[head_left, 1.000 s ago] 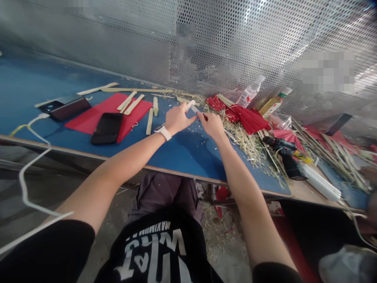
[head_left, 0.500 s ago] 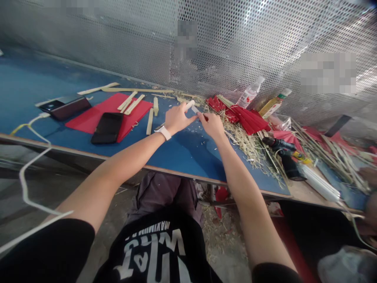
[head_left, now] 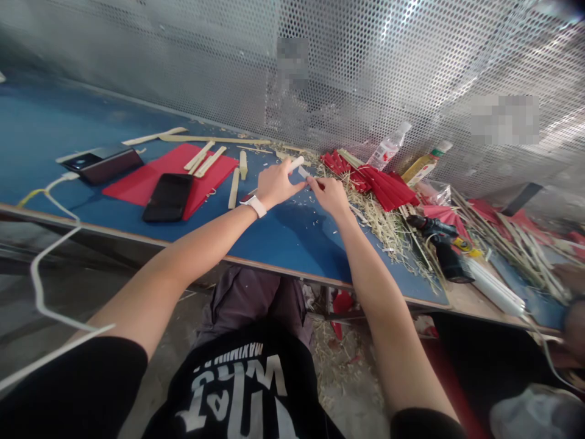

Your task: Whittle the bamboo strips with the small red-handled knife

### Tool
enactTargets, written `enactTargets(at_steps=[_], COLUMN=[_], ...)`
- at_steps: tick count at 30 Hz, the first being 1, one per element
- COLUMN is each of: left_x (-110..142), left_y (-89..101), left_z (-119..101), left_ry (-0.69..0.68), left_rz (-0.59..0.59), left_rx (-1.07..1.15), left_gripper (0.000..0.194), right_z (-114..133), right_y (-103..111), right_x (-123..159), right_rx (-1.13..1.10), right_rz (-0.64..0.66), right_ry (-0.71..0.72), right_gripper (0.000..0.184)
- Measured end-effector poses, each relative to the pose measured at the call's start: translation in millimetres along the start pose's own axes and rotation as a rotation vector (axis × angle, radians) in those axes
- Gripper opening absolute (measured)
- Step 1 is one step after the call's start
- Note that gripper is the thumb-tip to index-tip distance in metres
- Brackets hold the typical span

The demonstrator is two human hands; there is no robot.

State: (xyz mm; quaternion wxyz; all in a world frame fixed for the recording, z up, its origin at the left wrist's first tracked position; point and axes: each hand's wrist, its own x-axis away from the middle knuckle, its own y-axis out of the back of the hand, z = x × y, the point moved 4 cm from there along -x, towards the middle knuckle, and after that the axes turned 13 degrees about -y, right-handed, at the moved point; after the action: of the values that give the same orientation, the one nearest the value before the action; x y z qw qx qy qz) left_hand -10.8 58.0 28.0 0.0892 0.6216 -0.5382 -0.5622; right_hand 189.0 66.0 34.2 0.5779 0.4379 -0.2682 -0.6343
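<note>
My left hand (head_left: 275, 184), with a white watch band on its wrist, is closed around a pale wooden stick (head_left: 296, 163) whose rounded end points up and right. Close beside it, my right hand (head_left: 331, 195) pinches a small knife (head_left: 303, 173); its light blade shows near the stick, while the fingers cover the handle. Whether blade and stick touch, I cannot tell. To the left of my left hand lie two short wooden strips, one upright wooden piece (head_left: 243, 165) and one longer strip (head_left: 234, 189).
A phone (head_left: 168, 197) and wooden strips lie on a red sheet (head_left: 132, 189). Red folded fans (head_left: 388, 186), shavings (head_left: 381, 225), two bottles and a power drill (head_left: 441, 238) crowd the right side. A perforated metal sheet (head_left: 219, 79) stands behind the blue table (head_left: 278, 247).
Both hands stay almost in place, still holding the stick and the knife. The knife's blade tip has shifted slightly down from the stick. The view has moved a little.
</note>
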Motion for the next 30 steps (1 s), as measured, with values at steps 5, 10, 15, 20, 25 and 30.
enactTargets(at_steps=[5,10,15,20,25,30], left_x=[-1,0,0,1,2,1], left_y=[-1.9,-0.6,4.0,5.7,9.4,11.2], left_z=[1,-2,-7,-6,-8,-5], left_ry=[-0.037,0.01,0.012,0.031,0.032,0.024], left_rz=[-0.031,0.047,0.052,0.059,0.058,0.024], left_rx=[0.026,0.006,-0.011,-0.035,-0.027,-0.045], left_gripper=[0.059,0.061,0.058,0.055,0.056,0.049], right_z=[0,0,-2,-4,-5,-2], right_y=[3,3,0,-4,-5,-4], right_x=[2,3,2,-2,-4,-2], right_rx=[0.018,0.049,0.045,-0.01,-0.06,-0.074], right_rz=[-0.025,-0.041,-0.046,-0.016,0.032,0.03], right_ry=[0.021,0.019,0.014,0.014,-0.017,-0.039], right_gripper=[0.057,0.057,0.057,0.06,0.06,0.06])
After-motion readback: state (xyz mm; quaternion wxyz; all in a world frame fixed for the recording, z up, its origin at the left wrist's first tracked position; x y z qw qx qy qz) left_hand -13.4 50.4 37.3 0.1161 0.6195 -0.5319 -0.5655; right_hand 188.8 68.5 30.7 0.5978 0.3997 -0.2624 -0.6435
